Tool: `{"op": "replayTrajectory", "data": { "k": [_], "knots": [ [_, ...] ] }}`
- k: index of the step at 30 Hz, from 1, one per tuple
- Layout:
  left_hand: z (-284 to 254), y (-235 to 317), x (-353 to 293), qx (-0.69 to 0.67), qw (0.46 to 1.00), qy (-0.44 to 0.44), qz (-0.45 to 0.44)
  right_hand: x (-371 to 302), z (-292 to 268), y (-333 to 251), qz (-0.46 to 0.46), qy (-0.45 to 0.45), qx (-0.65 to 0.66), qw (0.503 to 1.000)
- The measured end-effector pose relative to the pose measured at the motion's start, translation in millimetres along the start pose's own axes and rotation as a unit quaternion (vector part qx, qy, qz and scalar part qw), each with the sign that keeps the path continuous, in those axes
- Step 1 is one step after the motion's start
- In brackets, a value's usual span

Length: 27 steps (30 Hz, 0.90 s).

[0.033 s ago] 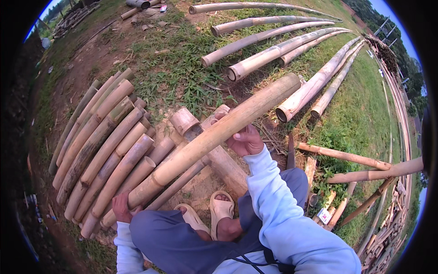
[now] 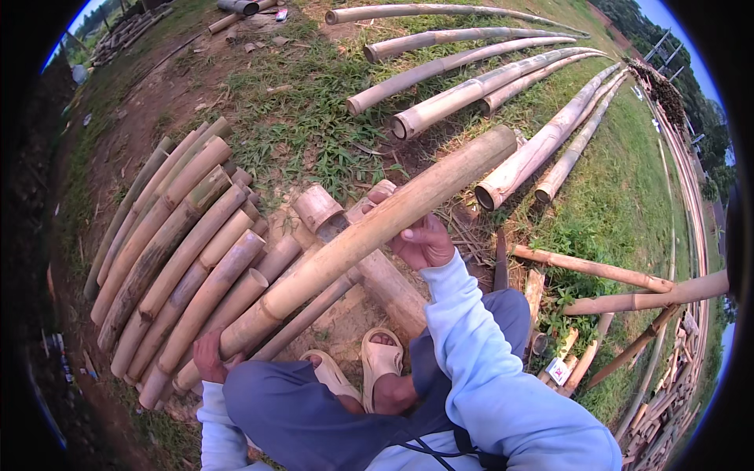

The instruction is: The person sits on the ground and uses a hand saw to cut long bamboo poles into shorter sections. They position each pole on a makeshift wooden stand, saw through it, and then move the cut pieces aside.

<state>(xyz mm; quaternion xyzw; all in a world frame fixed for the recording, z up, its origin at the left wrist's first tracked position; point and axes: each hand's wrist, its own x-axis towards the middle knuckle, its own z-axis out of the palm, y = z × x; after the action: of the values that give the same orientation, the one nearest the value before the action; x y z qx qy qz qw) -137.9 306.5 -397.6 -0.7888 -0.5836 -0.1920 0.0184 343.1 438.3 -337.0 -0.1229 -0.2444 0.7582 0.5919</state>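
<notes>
From my standing position: the person holds a bamboo pole [image 2: 377, 231] diagonally, near end at left, far end at right. Right hand [image 2: 424, 242]: curled around the underside of the pole, thumb at the near edge, fingertips showing at the far edge. Left hand [image 2: 210, 357]: placed against the near end; its fingers are partly hidden, so I cannot tell how tightly they close. Below the pole lies a thick log [image 2: 397, 294]. Left: a row of cut bamboo pieces [image 2: 196, 251], one exposing a round open end. Far right: long poles [image 2: 448, 101] on grass [image 2: 283, 133], several showing dark hollows at the near ends. Near: two sandals [image 2: 382, 357], worn.
</notes>
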Motion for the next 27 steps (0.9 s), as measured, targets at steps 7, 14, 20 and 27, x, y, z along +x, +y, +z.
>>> {"op": "replayTrajectory", "data": {
  "k": [7,14,20,27],
  "knots": [
    [26.6,1.8,-7.8,0.037,0.991,0.129,-0.006,-10.6,-10.7,6.3,0.012,0.046,-0.078,0.996],
    [51.4,-30.2,-41.8,0.052,0.988,0.138,-0.043,-10.1,0.7,17.7,-0.020,0.057,-0.106,0.993],
    [32.9,-16.3,-31.9,0.037,0.988,0.147,-0.024,-10.2,2.6,19.4,-0.017,0.044,-0.089,0.995],
    [36.5,-73.1,-49.0,0.070,0.997,-0.011,-0.027,-13.8,14.4,15.6,-0.034,0.028,-0.065,0.997]
  ]
}}
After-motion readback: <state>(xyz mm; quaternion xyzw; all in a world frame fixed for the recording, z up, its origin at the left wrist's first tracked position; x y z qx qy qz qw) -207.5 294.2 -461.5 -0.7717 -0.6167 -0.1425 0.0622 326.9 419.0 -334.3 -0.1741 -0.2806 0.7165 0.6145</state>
